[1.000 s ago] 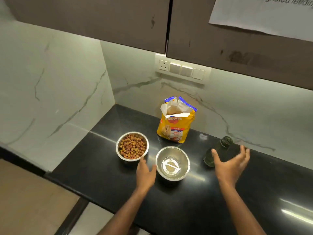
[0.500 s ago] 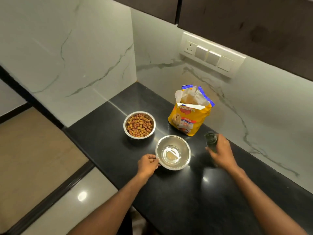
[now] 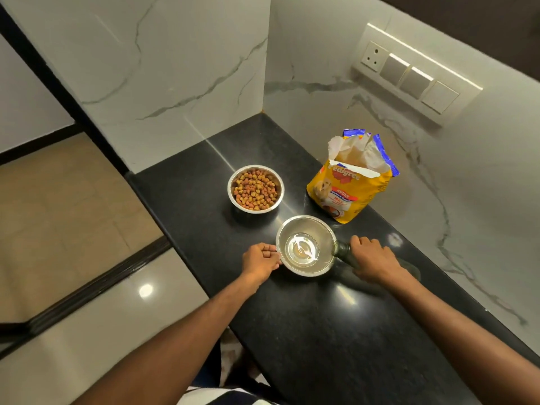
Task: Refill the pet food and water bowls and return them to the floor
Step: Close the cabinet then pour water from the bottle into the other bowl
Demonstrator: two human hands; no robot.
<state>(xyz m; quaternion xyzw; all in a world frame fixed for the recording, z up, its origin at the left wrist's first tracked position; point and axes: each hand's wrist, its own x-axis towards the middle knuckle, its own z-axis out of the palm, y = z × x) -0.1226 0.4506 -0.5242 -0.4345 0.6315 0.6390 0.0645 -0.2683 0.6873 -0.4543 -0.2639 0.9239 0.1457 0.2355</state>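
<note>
Two steel bowls stand on the black counter [image 3: 321, 331]. The far bowl [image 3: 255, 189] is full of brown kibble. The near bowl [image 3: 305, 245] holds a little water. My left hand [image 3: 261, 259] is curled against the near bowl's left rim. My right hand [image 3: 373, 258] grips a dark green bottle [image 3: 341, 249], tipped sideways with its mouth over the bowl's right rim. Most of the bottle is hidden under my hand.
An open yellow pet food bag [image 3: 352, 182] stands behind the bowls near the marble wall. A switch panel [image 3: 415, 77] is on the back wall. The counter's edge runs along the left, with tiled floor [image 3: 73, 223] below.
The camera tilted further down and closer. My right hand took the bottle and tipped it over the near bowl's rim. My left hand stays at the bowl's left rim.
</note>
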